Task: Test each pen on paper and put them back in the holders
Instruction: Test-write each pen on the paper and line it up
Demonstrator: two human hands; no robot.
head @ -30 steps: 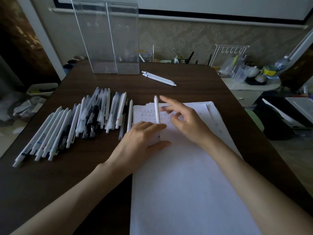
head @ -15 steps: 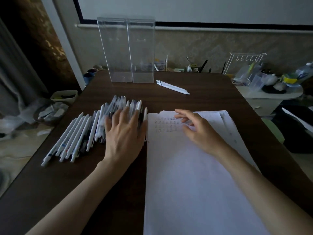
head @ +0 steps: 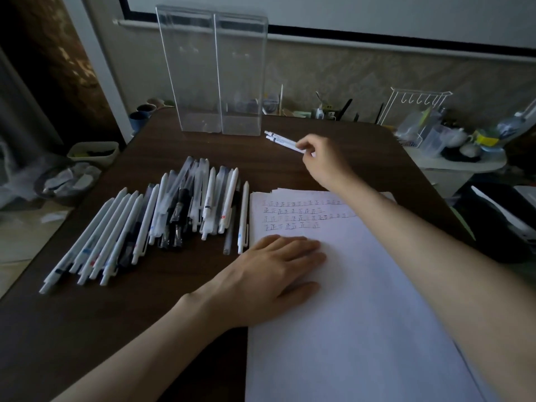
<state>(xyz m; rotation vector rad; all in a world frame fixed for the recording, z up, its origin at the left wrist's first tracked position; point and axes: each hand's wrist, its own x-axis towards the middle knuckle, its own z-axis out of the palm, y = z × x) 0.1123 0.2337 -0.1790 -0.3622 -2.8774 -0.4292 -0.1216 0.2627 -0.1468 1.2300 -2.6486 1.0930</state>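
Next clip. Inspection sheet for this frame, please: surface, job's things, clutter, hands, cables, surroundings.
Surface: dark wooden table, dimly lit.
Job's things: paper with four rows of test marks; pen pile left of it; two clear holders at the far edge, seemingly empty; two white pens lying beside them.
Clutter: tubs on the floor at left; wire rack and containers at right.
Hands: left hand flat on the paper; right hand pinches the white pens' near end.
Cables: nothing seen.
Surroundings: patterned wall, a board above.
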